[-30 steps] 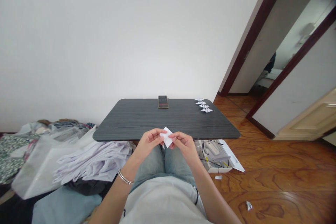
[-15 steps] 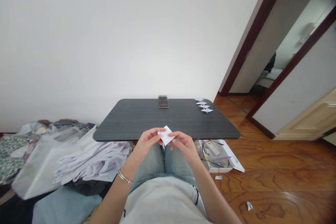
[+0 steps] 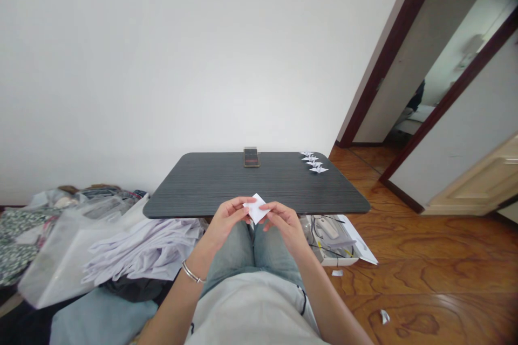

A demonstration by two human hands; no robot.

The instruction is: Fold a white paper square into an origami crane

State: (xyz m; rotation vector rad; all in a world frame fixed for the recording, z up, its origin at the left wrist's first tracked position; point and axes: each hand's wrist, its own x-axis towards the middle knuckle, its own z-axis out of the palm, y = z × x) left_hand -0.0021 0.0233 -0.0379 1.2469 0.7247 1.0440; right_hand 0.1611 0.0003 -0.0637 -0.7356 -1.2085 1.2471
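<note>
A small folded white paper (image 3: pixel 256 210), diamond-shaped, is pinched between my two hands above my lap, at the near edge of the dark table (image 3: pixel 210 183). My left hand (image 3: pixel 227 219) grips its left corner between thumb and fingers. On the opposite corner, the thumb and fingers of my right hand (image 3: pixel 284 219) are closed. The paper's underside and some fingertips are hidden. Several folded white paper cranes (image 3: pixel 319 170) stand in a row at the table's far right.
A small dark stand-like object (image 3: pixel 251 157) sits at the table's back edge. Clothes (image 3: pixel 145 248) and plastic bags are piled on the left. Beneath the table's right side is a white box (image 3: pixel 340 261) with cables. Paper scraps (image 3: pixel 384 316) lie on the wooden floor.
</note>
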